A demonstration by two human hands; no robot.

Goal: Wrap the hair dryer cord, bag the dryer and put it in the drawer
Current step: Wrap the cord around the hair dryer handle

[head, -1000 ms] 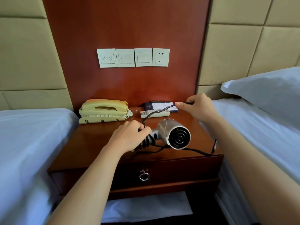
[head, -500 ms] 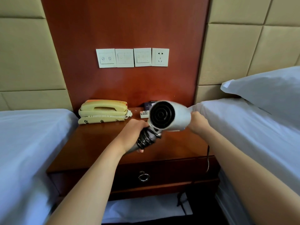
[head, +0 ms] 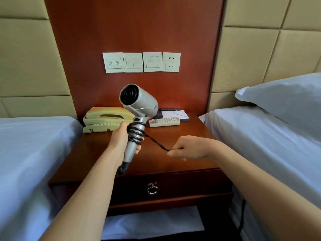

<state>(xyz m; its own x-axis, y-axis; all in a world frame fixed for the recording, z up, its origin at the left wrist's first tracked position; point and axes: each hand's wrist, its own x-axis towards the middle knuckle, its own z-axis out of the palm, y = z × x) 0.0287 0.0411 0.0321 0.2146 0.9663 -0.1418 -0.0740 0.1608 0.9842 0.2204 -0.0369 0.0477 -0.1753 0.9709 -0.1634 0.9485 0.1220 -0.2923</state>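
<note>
A bed in white sheets (head: 34, 145) fills the left edge. Just beside it, on the back left corner of the reddish-brown wooden nightstand (head: 182, 164), sits a cream corded telephone (head: 107, 119). On the wood panel above, a row of four cream wall plates (head: 141, 62) carries two round symbols on the leftmost switch and a socket at the right end; no words on them can be read.

The left hand (head: 121, 138) reaches in with the forearm straight, fingers and thumb curled round the handle of the silver hair dryer (head: 139, 101). It holds the dryer in the air above the nightstand, handle down and tilted, the dark grille facing up and left. A small blue mark on the barrel is too small to read. The black cord (head: 137, 134) is wound in several turns round the upper handle. In the nightstand front below, the drawer (head: 182, 185) is closed, with a metal ring pull (head: 152, 190).

Behind the dryer lie a white remote control (head: 164, 121), its button labels unreadable, and a dark blue booklet with white paper (head: 175, 114). From the coils a stretch of cord runs taut down to the right hand (head: 189, 147), which pinches it, knuckles up, low over the tabletop. The hands are apart.

A second white bed (head: 260, 145) with a white pillow (head: 286, 96) lies at right.
</note>
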